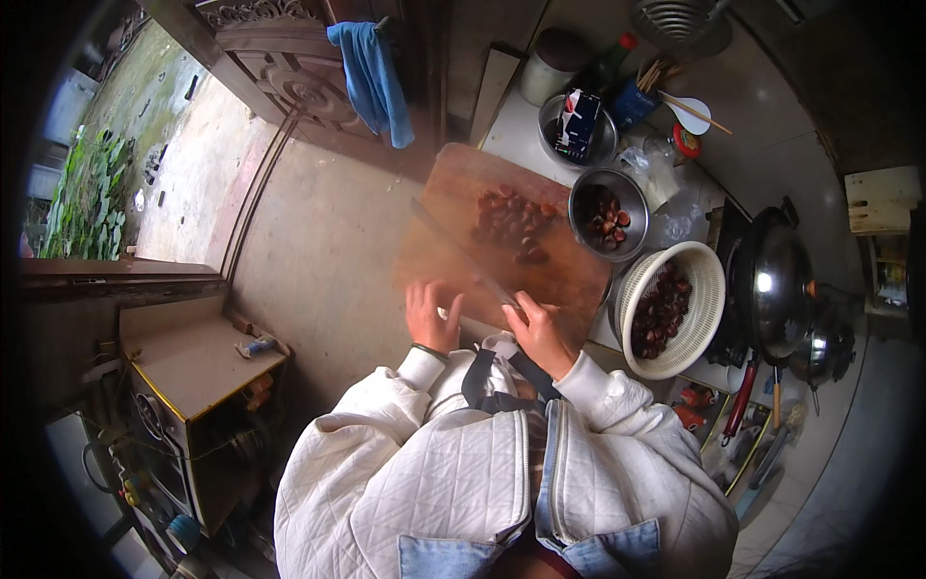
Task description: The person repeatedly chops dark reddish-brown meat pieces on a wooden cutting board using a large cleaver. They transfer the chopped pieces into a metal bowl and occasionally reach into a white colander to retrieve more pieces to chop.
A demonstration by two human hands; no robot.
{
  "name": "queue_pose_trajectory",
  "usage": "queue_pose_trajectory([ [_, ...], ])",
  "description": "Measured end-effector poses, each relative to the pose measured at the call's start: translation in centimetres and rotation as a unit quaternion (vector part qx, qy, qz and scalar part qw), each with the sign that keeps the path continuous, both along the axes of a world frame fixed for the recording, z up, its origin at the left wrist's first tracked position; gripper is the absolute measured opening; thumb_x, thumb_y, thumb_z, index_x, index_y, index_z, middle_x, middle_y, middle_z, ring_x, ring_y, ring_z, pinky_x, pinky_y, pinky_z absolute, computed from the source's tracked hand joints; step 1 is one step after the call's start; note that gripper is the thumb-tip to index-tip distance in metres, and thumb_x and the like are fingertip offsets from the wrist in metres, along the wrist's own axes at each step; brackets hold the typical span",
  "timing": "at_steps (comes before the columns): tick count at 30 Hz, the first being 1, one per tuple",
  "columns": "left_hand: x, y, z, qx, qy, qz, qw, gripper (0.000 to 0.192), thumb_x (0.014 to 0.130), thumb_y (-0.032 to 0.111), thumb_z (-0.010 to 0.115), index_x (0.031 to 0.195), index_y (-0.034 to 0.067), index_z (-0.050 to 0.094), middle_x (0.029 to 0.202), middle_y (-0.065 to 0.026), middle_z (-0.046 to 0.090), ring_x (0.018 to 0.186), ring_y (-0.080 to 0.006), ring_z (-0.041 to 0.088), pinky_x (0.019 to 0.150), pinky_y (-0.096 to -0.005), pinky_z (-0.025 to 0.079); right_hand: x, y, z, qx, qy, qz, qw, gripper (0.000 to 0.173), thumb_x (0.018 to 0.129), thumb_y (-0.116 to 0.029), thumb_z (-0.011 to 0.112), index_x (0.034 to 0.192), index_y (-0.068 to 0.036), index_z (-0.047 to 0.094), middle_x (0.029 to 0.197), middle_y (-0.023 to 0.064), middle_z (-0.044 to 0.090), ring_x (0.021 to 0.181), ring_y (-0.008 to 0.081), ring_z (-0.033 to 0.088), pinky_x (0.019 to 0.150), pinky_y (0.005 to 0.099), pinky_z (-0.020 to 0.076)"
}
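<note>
My right hand (pixel 541 333) grips the handle of a long-bladed knife (pixel 463 255), whose blade points up and left across a wooden cutting board (pixel 441 181). My left hand (pixel 433 318) rests at the board's near left edge, thumb apart from the fingers; whether something small is under it I cannot tell. A pile of chestnuts (pixel 510 217) lies on the board beyond the blade. Right of the board, a steel bowl (pixel 635 189) holds more chestnuts, some showing reddish cut faces. Nearer to me, a white plastic colander (pixel 707 318) holds many dark chestnuts.
Behind the bowl stand another steel bowl (pixel 551 148) with a phone (pixel 579 123) on it, a lidded jar (pixel 542 79) and a blue chopstick box (pixel 633 107). A lidded wok (pixel 778 282) sits on the right. A blue cloth (pixel 372 79) hangs on the carved wooden door.
</note>
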State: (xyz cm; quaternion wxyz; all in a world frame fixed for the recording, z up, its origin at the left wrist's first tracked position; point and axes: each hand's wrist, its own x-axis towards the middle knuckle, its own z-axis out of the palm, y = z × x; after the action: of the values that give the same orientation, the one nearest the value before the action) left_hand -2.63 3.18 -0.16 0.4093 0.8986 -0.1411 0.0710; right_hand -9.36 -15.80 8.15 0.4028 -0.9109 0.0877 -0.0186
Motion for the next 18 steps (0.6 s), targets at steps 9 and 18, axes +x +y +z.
queue_pose_trajectory([
  [9,0.0,-1.2,1.2,-0.096,0.034,-0.023,0.994,0.034,0.082,0.019,0.082,0.108,0.005,0.064,0.1,-0.0135,0.063,0.089,-0.0338,0.062,0.075,-0.0413,0.051,-1.0,-0.9,2.5,0.087,-0.004,-0.033,0.996,0.014,0.096,-0.011,0.068,0.094,0.0,0.062,0.073,0.0209,0.066,0.067,0.0378,0.07,0.054,0.04,0.0485],
  [18,-0.3,-1.3,0.9,-0.05,0.026,-0.023,0.998,0.032,0.082,0.017,0.082,0.108,0.006,0.066,0.098,-0.0114,0.063,0.086,-0.0305,0.063,0.073,-0.0396,0.052,-1.5,-1.4,-0.1,0.064,-0.003,-0.027,0.998,0.014,0.096,-0.011,0.068,0.094,0.001,0.061,0.073,0.0212,0.067,0.068,0.0368,0.071,0.055,0.0408,0.0491],
])
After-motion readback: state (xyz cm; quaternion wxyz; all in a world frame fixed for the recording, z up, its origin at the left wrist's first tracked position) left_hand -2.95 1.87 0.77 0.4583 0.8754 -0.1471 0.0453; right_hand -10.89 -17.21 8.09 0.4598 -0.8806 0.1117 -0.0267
